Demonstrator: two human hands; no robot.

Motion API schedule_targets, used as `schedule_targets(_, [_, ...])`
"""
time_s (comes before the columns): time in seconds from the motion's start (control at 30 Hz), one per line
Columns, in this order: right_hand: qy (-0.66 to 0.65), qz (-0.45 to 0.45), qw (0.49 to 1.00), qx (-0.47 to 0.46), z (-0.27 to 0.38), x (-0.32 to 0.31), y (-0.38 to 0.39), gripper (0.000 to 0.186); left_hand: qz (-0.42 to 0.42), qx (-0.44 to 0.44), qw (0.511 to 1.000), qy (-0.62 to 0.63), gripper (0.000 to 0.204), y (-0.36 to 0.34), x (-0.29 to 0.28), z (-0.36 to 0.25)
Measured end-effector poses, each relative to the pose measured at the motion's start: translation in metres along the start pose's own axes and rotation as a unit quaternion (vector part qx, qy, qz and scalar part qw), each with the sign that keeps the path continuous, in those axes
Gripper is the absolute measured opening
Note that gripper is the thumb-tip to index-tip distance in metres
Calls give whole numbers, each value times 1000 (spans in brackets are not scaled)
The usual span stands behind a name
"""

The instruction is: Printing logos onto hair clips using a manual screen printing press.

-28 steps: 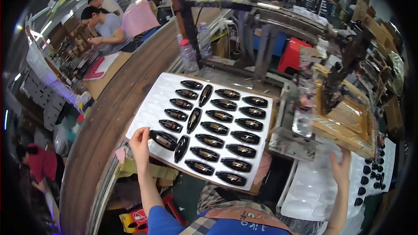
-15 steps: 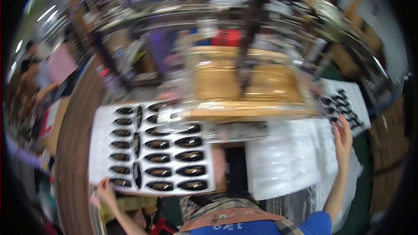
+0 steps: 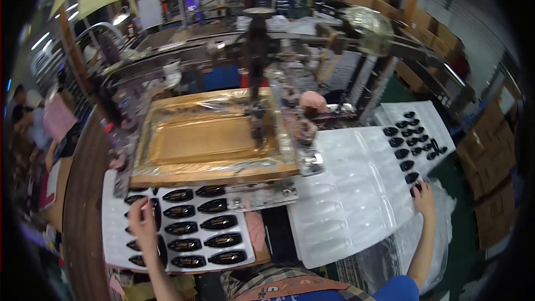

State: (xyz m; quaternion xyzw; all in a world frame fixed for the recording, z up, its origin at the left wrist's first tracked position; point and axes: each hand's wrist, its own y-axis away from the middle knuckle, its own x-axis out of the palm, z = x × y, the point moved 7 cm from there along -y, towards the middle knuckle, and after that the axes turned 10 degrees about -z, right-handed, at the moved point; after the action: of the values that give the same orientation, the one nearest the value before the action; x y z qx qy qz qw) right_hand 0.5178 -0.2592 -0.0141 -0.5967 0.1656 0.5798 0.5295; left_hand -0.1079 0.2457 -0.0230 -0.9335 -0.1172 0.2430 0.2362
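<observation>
Black and glossy, a small oval piece [image 3: 416,190] sits at the near end of a row on the right, at the fingertips of the right hand [image 3: 425,200]. Those fingers are drawn close together around it; whether they grip it or only touch it, I cannot tell. A light pinch on its sides looks best, as the shiny top would probably slip or smudge, and lifting straight up should spare its neighbours, which lie close by. The wrist is best kept high, off the white moulded sheet [image 3: 356,189] just beside it, which looks thin enough to flex.

On the other side, the left hand [image 3: 144,229] is half curled above a white tray [image 3: 112,217], with a narrow gap between thumb and fingers; whether it holds anything is unclear against the dark pieces behind. Long black pieces [image 3: 181,227] with gold marks lie there in rows, so care with the fingertips seems wise.

A wooden frame [image 3: 214,176] overhangs that tray's far edge, calling for a low, slow hand. Pink cloth [image 3: 255,231] lies beside the tray; brown cartons [image 3: 493,156] stand far right.
</observation>
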Motion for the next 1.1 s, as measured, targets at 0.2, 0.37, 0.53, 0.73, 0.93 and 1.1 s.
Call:
schedule_targets(0.2, [-40,31,998,-28,-20,13,5,31,193,85,977,31,22,5,122,-98])
schedule_targets(0.37, [-53,-35,998,-6,-15,-1,-4,27,124,333,902,245,16,5,166,-146])
schedule_targets(0.53, [-322,-24,945,50,89,-27,1,27,218,235,909,268,15,-15,204,-148])
schedule_targets(0.73, [-446,110,881,-109,288,-2,10,32,297,63,869,392,14,-33,210,-168])
schedule_targets(0.93, [-357,104,833,-410,441,11,47,36,279,-94,843,451,13,-46,148,-136])
schedule_targets(1.1, [-345,188,820,-416,477,25,65,37,212,-127,908,338,16,-75,87,-52])
